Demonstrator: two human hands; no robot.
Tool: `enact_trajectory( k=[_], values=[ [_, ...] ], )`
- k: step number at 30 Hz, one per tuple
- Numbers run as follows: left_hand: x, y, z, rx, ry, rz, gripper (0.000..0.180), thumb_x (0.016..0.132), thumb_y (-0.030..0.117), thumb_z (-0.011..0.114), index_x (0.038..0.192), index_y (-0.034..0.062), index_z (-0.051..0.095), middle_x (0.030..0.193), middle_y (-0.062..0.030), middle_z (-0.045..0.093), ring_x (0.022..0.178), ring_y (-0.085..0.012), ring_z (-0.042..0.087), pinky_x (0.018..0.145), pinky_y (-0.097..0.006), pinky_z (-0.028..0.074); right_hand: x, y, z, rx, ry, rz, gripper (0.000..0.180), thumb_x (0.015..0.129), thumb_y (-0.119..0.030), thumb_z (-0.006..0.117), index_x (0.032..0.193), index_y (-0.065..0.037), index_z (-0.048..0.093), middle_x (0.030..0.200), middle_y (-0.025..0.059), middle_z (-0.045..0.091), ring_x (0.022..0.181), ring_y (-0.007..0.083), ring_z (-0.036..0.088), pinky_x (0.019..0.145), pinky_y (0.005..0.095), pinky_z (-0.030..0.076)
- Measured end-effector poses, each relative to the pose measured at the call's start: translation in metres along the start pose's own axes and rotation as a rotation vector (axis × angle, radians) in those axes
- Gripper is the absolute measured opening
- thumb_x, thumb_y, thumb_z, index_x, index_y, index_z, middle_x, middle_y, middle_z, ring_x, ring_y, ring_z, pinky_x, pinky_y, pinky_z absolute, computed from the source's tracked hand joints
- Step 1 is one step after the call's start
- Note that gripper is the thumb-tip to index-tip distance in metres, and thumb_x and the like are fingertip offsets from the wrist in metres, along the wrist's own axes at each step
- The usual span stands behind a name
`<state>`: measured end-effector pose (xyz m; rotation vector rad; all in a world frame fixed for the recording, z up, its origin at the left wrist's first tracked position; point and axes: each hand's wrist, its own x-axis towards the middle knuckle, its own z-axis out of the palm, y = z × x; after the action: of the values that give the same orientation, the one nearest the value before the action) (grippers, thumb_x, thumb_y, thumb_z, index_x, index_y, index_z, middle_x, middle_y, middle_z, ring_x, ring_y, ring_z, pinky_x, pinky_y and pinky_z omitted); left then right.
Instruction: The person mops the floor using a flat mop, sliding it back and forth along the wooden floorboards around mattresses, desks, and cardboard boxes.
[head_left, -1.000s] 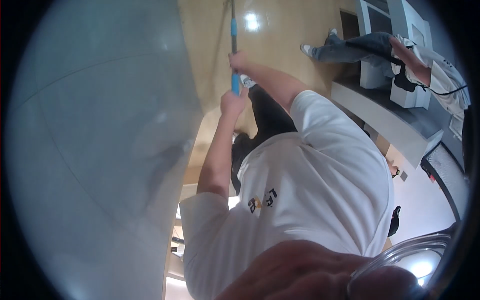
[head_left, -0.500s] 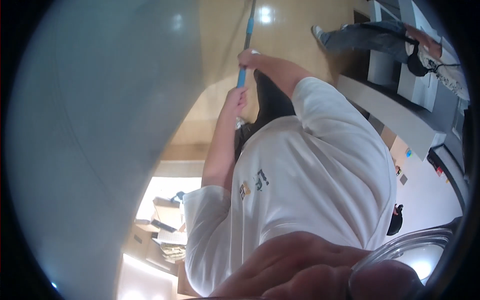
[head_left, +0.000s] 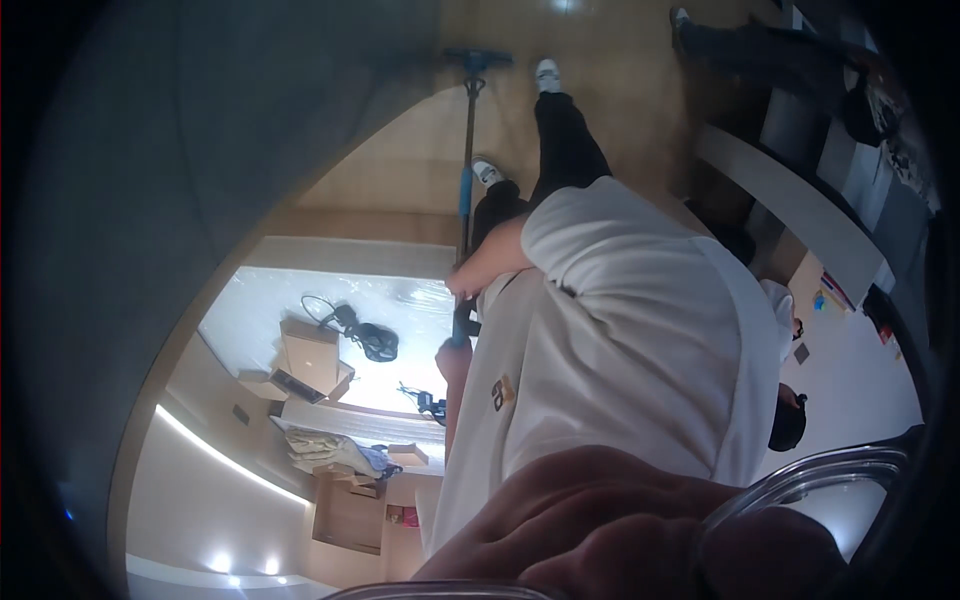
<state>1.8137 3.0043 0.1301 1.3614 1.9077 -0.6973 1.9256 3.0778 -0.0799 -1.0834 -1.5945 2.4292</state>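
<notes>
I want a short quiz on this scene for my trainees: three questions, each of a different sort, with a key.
1. Multiple choice: Which hand holds the pole nearer its flat head?
a) the left hand
b) the right hand
c) neither; they sit level

2. True or false: The person holding the pole wears dark trousers and light shoes.

3. Fill the gap: The collar partway along the pole, between the flat head and the hands, is ____ in colour.

Key: 1 b; 2 true; 3 blue.
</notes>
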Motion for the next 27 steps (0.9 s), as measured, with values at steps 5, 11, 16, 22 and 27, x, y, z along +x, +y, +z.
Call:
enact_trajectory(
  k=[5, 11, 16, 22, 27],
  values=[
    [0.086, 0.065, 0.022, 0.024, 0.011, 0.281, 0.041, 0.082, 0.037, 0.063, 0.066, -0.0009, 0.063, 0.068, -0.0216, 0.062, 0.068, -0.0384, 0.064, 0.056, -0.045, 0.046, -0.046, -0.008, -0.115, 0.531, 0.729, 0.636, 0.035, 0.082, -0.015, 0.053, 0.112, 0.001, 0.046, 0.069, 0.016, 0.064, 0.064, 0.0297, 0.065, 0.053, 0.0463, 0.051],
    [0.172, 0.356, 0.023, -0.215, 0.001, 0.232, 0.051, 0.079, 0.051, 0.063, 0.085, 0.0014, 0.069, 0.077, -0.0246, 0.066, 0.083, -0.0409, 0.066, 0.068, -0.047, 0.051, -0.131, 0.058, -0.361, 0.534, 1.081, 0.63, 0.072, 0.084, -0.021, 0.054, 0.139, 0.009, 0.019, 0.104, 0.0248, 0.063, 0.087, 0.034, 0.066, 0.07, 0.043, 0.054],
    [0.202, 0.592, -0.05, -1.129, -0.566, 0.233, 0.031, 0.089, 0.035, 0.058, 0.072, 0.0093, 0.055, 0.053, -0.0036, 0.05, 0.043, -0.0157, 0.049, 0.042, -0.031, 0.037, -0.216, 0.164, -0.6, -0.761, 1.164, -0.083, 0.01, 0.071, -0.018, 0.063, 0.076, -0.01, 0.062, 0.074, 0.012, 0.06, 0.069, 0.0294, 0.06, 0.057, 0.0407, 0.049],
    [0.188, 0.67, -0.087, -1.608, -1.208, 0.14, 0.023, 0.089, 0.023, 0.059, 0.082, 0.0037, 0.048, 0.062, -0.0036, 0.05, 0.048, -0.0111, 0.045, 0.043, -0.022, 0.035, -0.256, 0.168, -0.687, 0.856, 1.119, -0.192, 0.024, 0.089, -0.022, 0.05, 0.077, -0.003, 0.059, 0.068, 0.0123, 0.058, 0.06, 0.0266, 0.055, 0.056, 0.0397, 0.045],
    [0.189, 0.513, -0.027, -1.443, -0.974, 0.003, 0.017, 0.092, 0.024, 0.056, 0.089, 0.0081, 0.05, 0.054, 0.0018, 0.044, 0.038, -0.0087, 0.035, 0.034, -0.022, 0.026, -0.196, 0.204, -0.557, -0.057, 0.915, -0.332, 0.019, 0.095, -0.022, 0.047, 0.09, -0.006, 0.057, 0.069, 0.0083, 0.058, 0.063, 0.0206, 0.06, 0.059, 0.0384, 0.048]
  ],
)
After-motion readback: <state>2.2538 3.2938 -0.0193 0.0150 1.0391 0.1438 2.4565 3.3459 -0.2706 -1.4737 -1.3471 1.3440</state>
